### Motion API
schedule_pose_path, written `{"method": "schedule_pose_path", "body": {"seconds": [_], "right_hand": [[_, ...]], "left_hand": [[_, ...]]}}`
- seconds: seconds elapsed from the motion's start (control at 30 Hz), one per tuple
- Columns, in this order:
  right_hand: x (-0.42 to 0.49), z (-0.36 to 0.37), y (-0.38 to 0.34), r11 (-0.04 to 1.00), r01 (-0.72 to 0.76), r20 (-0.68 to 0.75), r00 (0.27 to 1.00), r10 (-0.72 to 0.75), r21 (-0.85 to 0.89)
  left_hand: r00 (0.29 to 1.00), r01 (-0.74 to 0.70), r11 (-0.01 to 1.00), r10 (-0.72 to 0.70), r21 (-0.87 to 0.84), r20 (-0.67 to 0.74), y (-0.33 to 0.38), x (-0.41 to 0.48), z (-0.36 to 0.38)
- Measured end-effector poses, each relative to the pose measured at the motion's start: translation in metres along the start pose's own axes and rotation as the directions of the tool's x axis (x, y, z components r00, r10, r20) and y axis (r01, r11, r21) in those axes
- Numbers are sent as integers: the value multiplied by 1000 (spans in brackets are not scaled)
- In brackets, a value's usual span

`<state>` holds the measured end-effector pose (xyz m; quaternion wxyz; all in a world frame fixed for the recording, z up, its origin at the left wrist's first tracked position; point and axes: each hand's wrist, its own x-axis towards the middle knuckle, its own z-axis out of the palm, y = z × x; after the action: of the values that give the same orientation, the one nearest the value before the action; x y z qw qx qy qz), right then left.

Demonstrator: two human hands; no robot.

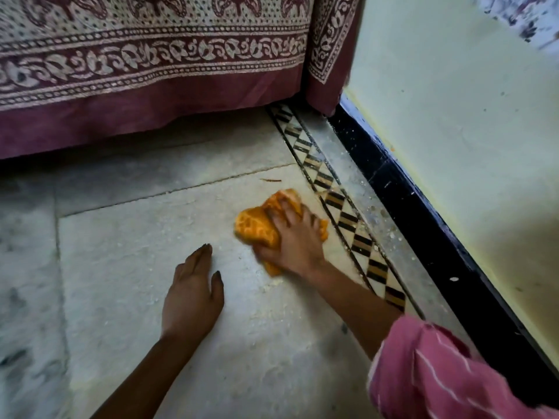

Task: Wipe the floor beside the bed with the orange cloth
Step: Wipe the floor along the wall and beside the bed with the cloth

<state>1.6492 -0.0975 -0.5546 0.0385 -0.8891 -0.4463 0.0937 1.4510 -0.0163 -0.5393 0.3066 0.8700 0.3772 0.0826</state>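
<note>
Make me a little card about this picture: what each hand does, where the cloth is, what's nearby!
right hand: grips the bunched orange cloth against the floor
left hand: flat on the floor, fingers straight, holds nothing
cloth spot: just beside the diamond-patterned border strip
bed: maroon printed bedspread hangs behind the cloth
wall side: black skirting under a pale wall

The right arm [357, 300] wears a loose pink sleeve [438, 370] with thin white stripes. Its gathered hem sits near the elbow, and the forearm below it is bare. The left arm [145, 379], left grip [190, 294] and right grip [290, 240] are bare.
</note>
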Motion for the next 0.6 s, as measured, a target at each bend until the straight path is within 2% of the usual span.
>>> {"method": "schedule_pose_path", "body": {"seconds": [0.07, 0.1, 0.13, 0.17, 0.2, 0.23, 0.27, 0.3, 0.37, 0.43, 0.53, 0.6], "right_hand": [[-21, 4, -14, 979, 202, 41, 978, -204, 32], [-33, 4, -10, 952, 282, 51, 956, -289, 115], [-42, -1, -7, 901, 302, 27, 945, -326, 312], [-48, -8, -4, 807, 238, -28, 964, -265, 540], [-52, -14, 3, 711, 144, -87, 989, -116, 688], [-54, -19, 9, 641, 59, -123, 991, 56, 765], [-54, -23, 15, 663, -14, -137, 975, 176, 749], [-53, -25, 20, 733, -107, -107, 965, 239, 672], [-49, -24, 20, 848, -201, -12, 971, 237, 491], [-45, -25, 9, 859, -232, 24, 968, 249, 456], [-43, -37, -9, 899, -166, -79, 973, 215, 406], [-45, -51, -20, 952, -48, -151, 984, 98, 303]], "left_hand": [[999, 23, 999, -25, -34, -42, -3, 4, -11], [998, 24, 999, -27, -47, -49, -4, 5, -15], [998, 24, 998, -27, -55, -56, -6, 6, -19], [998, 25, 998, -28, -56, -60, -10, 5, -22], [998, 19, 998, -22, -52, -59, -12, 4, -23], [998, 15, 999, -17, -44, -55, -15, 2, -25], [999, 4, 999, -6, -38, -46, -15, 2, -25], [999, -7, 999, 5, -38, -36, -15, 1, -25], [999, -32, 998, 30, -60, -24, -11, 0, -24], [997, -69, 993, 67, -94, -22, -6, 1, -24], [994, -105, 986, 105, -133, -6, 2, 2, -23], [994, -100, 983, 104, -153, 17, 5, 4, -24]]}}
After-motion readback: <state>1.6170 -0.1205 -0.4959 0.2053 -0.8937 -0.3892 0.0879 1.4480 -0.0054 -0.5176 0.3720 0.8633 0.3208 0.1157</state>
